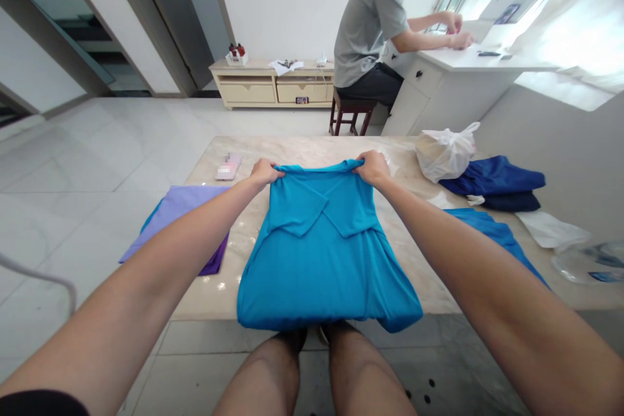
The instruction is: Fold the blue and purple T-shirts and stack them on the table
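A turquoise-blue shirt (322, 266) lies across the marble-patterned table (205, 302), its lower end hanging over the near edge. Two sleeve-like flaps are folded inward and cross near its middle. My left hand (266, 172) pinches the far left corner of the cloth, while my right hand (374, 168) grips the far right corner. The far edge between both hands looks pulled taut and slightly rolled. To the left, under my forearm, rests a lilac folded cloth (170, 211) with a dark purple cloth (214, 260) beneath it.
At right are a tied white plastic bag (446, 153), dark blue folded clothes (497, 175), a blue cloth (492, 227) and a clear plastic container (585, 263). A small pink packet (229, 167) lies far left. Beyond, a person (370, 19) sits on a stool at a white desk (458, 60).
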Available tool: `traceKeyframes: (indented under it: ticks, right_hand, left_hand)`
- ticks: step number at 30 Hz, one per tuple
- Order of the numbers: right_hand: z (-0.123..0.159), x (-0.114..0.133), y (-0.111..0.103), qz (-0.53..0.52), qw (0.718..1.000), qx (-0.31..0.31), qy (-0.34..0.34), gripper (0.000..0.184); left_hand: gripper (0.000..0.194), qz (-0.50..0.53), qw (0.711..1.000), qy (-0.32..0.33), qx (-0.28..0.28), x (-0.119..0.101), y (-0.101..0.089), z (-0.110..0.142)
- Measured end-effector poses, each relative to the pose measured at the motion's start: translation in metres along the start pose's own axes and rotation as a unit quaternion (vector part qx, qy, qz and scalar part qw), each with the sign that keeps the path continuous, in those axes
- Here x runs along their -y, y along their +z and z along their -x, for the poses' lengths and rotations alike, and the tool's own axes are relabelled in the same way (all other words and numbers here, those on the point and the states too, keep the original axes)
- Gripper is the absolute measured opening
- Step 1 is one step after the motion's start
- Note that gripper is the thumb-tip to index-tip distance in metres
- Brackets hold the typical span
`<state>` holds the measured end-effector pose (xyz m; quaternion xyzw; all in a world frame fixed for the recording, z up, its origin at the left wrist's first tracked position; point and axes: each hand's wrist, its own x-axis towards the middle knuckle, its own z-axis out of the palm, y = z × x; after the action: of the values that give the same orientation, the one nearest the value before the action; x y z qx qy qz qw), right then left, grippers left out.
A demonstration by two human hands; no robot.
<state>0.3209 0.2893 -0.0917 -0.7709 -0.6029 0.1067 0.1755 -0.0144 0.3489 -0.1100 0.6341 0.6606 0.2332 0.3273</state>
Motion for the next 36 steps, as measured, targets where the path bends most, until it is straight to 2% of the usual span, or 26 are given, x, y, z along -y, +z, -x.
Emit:
traceKeyframes:
  ticks: [3,5,7,9,11,13,15,16,18,20,23,26,29,32,36]
  right_hand:
    - [0.003,0.02,-0.033,-0.03,0.984,-0.163,-0.057,0.028]
    - [0.014,0.025,-0.058,-0.039,0.971,-0.208,-0.113,0.028]
    - [0.038,0.021,-0.074,-0.046,0.964,-0.207,-0.158,0.026]
    - [0.08,0.006,-0.076,-0.05,0.964,-0.188,-0.182,0.025]
    - [0.137,-0.017,-0.063,-0.045,0.972,-0.142,-0.184,0.028]
    - [0.202,-0.042,-0.042,-0.026,0.982,-0.045,-0.182,0.035]
    - [0.268,-0.063,-0.024,-0.016,0.982,0.062,-0.175,0.051]
    - [0.297,-0.069,-0.018,-0.038,0.984,0.082,-0.154,0.054]
    - [0.348,-0.071,-0.015,-0.126,0.982,0.094,-0.107,0.05]
    - [0.386,-0.056,-0.023,-0.233,0.964,0.105,-0.07,0.042]
    - [0.426,-0.015,-0.043,-0.342,0.928,0.125,-0.08,0.044]
    - [0.451,0.025,-0.055,-0.334,0.934,0.065,-0.108,0.038]
    - [0.464,0.042,-0.055,-0.324,0.942,-0.011,-0.085,0.038]
    - [0.465,0.035,-0.054,-0.354,0.932,-0.036,-0.076,0.043]
    - [0.463,0.012,-0.055,-0.366,0.927,-0.053,-0.068,0.046]
  left_hand:
    - [0.022,-0.027,0.984,0.086,-0.151,-0.039,-0.024,-0.002]
    - [0.022,-0.029,0.967,0.149,-0.203,-0.057,-0.039,0.013]
    - [0.019,-0.033,0.958,0.192,-0.21,-0.06,-0.049,0.045]
    - [0.014,-0.044,0.958,0.204,-0.197,-0.043,-0.048,0.091]
    - [0.014,-0.068,0.964,0.194,-0.167,-0.013,-0.04,0.149]
    - [0.023,-0.099,0.975,0.177,-0.095,0.023,-0.028,0.213]
    - [0.038,-0.093,0.986,0.136,-0.037,0.053,-0.02,0.274]
    - [0.04,-0.067,0.992,0.108,-0.019,0.062,-0.018,0.303]
    - [0.029,-0.001,0.998,0.061,0.032,0.067,-0.022,0.353]
    - [0.033,0.033,0.995,0.052,0.076,0.054,-0.03,0.395]
    - [0.036,0.027,0.99,0.112,0.079,0.022,-0.038,0.445]
    - [0.031,-0.043,0.979,0.197,0.019,0.0,-0.032,0.479]
    - [0.033,-0.131,0.964,0.225,-0.061,-0.002,-0.026,0.496]
    - [0.035,-0.146,0.958,0.227,-0.097,0.009,-0.03,0.498]
    - [0.037,-0.138,0.962,0.209,-0.108,0.031,-0.042,0.487]
